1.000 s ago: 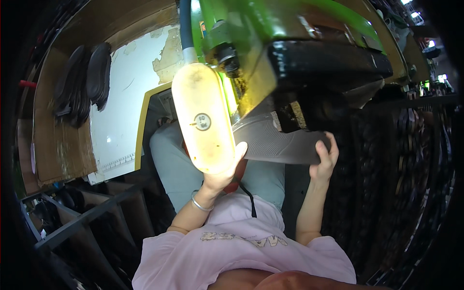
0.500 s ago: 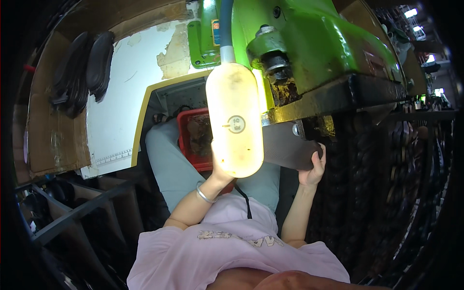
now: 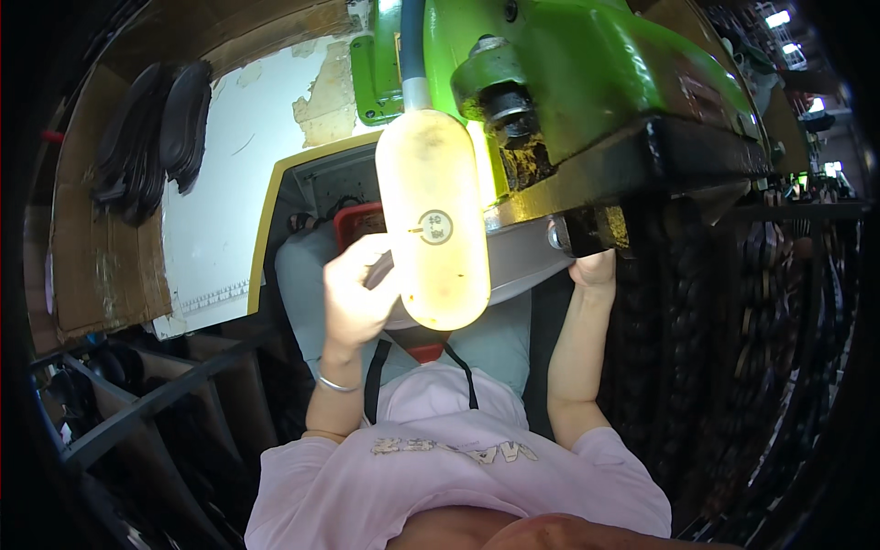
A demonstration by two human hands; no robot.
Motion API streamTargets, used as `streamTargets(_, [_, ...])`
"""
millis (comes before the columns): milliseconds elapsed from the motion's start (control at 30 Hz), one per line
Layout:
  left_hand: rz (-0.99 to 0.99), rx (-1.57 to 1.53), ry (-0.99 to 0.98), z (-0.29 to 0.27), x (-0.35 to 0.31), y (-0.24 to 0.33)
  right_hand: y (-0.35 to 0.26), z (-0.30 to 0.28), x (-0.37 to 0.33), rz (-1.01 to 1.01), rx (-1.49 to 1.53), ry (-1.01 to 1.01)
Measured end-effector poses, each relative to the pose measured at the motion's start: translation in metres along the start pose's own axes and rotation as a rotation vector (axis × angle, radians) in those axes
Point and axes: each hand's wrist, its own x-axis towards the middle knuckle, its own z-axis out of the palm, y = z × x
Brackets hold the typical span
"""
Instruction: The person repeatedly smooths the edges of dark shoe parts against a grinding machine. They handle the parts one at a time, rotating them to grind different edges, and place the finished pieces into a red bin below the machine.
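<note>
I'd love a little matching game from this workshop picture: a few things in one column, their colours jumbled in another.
Things:
1. machine body
2. lamp
3. crate
4. shirt

Colours:
A. pink
B. red
C. green
D. glowing pale yellow

Pairs: 1-C, 2-D, 3-B, 4-A.

The left hand sits beside the lamp; the right hand reaches under the machine.

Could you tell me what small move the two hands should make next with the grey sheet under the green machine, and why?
Probably slide the pale grey sheet a little further in under the green machine's black head. The left hand grips its near edge beside the glowing oblong lamp, the right hand holds its far edge below the head, so both are set to feed it.
</note>
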Motion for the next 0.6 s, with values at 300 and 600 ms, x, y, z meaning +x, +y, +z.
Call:
streamTargets(300, [-0.288, -0.304, 0.041, -0.060, -0.036, -0.029, 0.021, 0.062, -0.004, -0.094, -0.181, -0.033])
streamTargets(600, [-0.519, -0.257, -0.127, 0.009, -0.111, -0.075, 0.016, 0.072, -0.009, -0.309, -0.408, -0.060])
